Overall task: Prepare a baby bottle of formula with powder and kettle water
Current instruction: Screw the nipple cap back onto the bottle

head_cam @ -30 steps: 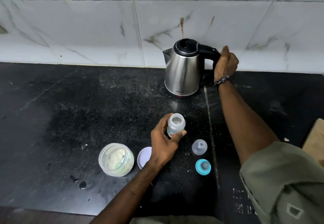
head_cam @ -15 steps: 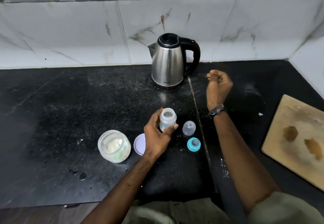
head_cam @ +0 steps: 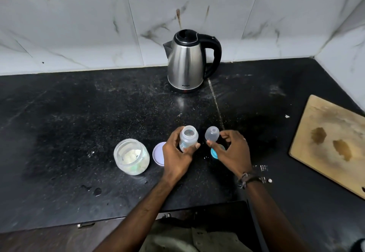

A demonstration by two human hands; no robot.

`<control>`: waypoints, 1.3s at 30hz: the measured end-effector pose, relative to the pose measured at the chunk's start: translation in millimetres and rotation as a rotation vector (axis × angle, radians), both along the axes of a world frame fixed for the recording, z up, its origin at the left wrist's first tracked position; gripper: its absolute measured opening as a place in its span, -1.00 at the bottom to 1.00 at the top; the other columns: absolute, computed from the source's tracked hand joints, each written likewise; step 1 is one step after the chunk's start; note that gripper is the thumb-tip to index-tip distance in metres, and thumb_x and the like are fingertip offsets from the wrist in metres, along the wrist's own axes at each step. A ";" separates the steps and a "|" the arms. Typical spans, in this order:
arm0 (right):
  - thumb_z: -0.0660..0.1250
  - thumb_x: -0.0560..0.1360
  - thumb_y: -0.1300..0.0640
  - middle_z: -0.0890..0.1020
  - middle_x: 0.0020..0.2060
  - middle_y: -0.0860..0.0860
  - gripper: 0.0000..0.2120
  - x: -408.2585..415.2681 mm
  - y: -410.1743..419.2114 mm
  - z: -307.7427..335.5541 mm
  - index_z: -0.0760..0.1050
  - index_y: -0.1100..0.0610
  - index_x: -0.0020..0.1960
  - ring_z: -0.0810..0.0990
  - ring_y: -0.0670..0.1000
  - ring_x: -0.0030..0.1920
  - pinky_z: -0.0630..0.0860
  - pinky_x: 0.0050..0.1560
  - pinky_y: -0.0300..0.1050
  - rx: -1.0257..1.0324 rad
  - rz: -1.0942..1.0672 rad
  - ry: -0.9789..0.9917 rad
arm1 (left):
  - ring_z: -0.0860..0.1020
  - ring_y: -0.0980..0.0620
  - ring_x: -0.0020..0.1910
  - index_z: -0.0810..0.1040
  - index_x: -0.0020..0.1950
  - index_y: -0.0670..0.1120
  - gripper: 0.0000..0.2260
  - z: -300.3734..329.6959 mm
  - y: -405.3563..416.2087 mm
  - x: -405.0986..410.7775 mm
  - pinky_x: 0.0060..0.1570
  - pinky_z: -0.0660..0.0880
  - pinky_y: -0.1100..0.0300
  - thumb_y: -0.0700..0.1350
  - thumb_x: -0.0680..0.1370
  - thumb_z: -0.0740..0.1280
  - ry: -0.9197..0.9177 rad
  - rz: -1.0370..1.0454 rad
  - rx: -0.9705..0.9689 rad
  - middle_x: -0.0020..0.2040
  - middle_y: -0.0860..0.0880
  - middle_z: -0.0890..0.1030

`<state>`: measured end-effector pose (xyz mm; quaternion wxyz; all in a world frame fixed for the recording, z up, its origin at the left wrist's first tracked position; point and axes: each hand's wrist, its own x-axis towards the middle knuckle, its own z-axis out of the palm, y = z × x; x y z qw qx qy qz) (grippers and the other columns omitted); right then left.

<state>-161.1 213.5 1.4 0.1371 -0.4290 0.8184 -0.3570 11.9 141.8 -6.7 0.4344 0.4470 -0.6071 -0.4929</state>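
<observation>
The open baby bottle (head_cam: 188, 140) is held upright on the black counter (head_cam: 79, 125) by the left hand (head_cam: 176, 156), whose fingers are curled round its body; the teal teat ring (head_cam: 214, 153) lies just beside it to the right, under the right hand (head_cam: 232, 153), which is the nearer one and seems to be closing on it, though the contact is hidden. The clear cap (head_cam: 212, 133) is set just behind that ring; the powder jar (head_cam: 132, 156) and its lid (head_cam: 159, 153) are placed left of the bottle, the kettle (head_cam: 186, 62) well back against the tiled wall, a wooden board (head_cam: 331, 143) far right.

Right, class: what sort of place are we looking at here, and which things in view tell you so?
Most likely a home kitchen: a black stone countertop backed by marble-look wall tiles, with an electric kettle and a wooden chopping board on it.
</observation>
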 end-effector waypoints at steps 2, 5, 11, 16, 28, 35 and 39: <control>0.44 0.23 -0.41 0.62 0.05 -0.02 -0.36 2.3 5.1 -8.3 0.56 0.03 0.10 0.59 0.08 0.09 0.58 0.08 0.09 0.110 0.040 0.096 | 0.64 0.18 0.14 0.58 0.28 -0.13 -0.48 0.1 1.5 0.7 0.17 0.53 0.28 -0.13 0.36 0.61 0.000 0.000 0.007 0.15 0.09 0.69; 0.51 0.25 -0.35 0.59 0.11 0.03 -0.34 6.1 7.9 -13.3 0.54 0.04 0.18 0.56 0.16 0.15 0.53 0.12 0.09 0.240 0.088 0.207 | 0.64 0.18 0.16 0.57 0.29 -0.12 -0.48 -0.6 2.2 2.1 0.18 0.54 0.26 -0.15 0.36 0.61 -0.006 0.001 0.014 0.16 0.11 0.69; 0.55 0.39 -0.05 0.55 0.09 0.05 -0.54 8.9 13.0 -16.9 0.55 0.09 0.20 0.55 0.16 0.13 0.52 0.11 0.06 0.236 0.133 0.217 | 0.63 0.21 0.15 0.57 0.29 -0.13 -0.48 -3.2 3.7 4.5 0.18 0.53 0.31 -0.27 0.38 0.64 -0.029 0.010 -0.009 0.15 0.11 0.68; 0.60 0.35 0.10 0.59 0.01 -0.05 -0.63 8.6 16.9 9.0 0.58 0.05 0.11 0.61 0.00 0.00 0.57 0.01 -0.09 -0.038 0.093 -0.015 | 0.63 0.22 0.14 0.57 0.27 -0.08 -0.50 -2.1 6.7 6.2 0.18 0.53 0.30 -0.26 0.39 0.63 -0.030 0.000 -0.016 0.14 0.11 0.68; 0.56 0.36 0.31 0.64 0.17 -0.14 -0.36 29.7 6.0 93.5 0.45 -0.01 0.36 0.61 -0.20 0.17 0.53 0.14 -0.29 -0.129 0.374 -0.202 | 0.66 0.16 0.14 0.55 0.34 -0.17 -0.44 4.4 20.5 7.5 0.14 0.55 0.29 -0.16 0.38 0.61 0.007 -0.090 -0.003 0.17 0.00 0.70; 0.52 0.39 0.30 0.59 0.24 -0.16 -0.23 32.2 0.6 95.6 0.29 -0.08 0.47 0.52 -0.14 0.31 0.50 0.32 -0.07 0.017 0.495 -0.098 | 0.67 0.14 0.12 0.57 0.33 -0.15 -0.50 16.4 27.1 4.4 0.11 0.54 0.32 -0.17 0.39 0.54 0.010 -0.134 -0.065 0.15 0.05 0.71; 0.50 0.40 0.28 0.59 0.26 -0.16 -0.23 30.2 -3.0 97.3 0.24 -0.05 0.49 0.52 -0.11 0.31 0.47 0.36 -0.04 0.069 0.536 -0.055 | 0.67 0.12 0.11 0.57 0.33 -0.13 -0.51 18.0 29.1 4.4 0.10 0.55 0.30 -0.20 0.40 0.54 0.012 -0.146 -0.082 0.14 0.06 0.71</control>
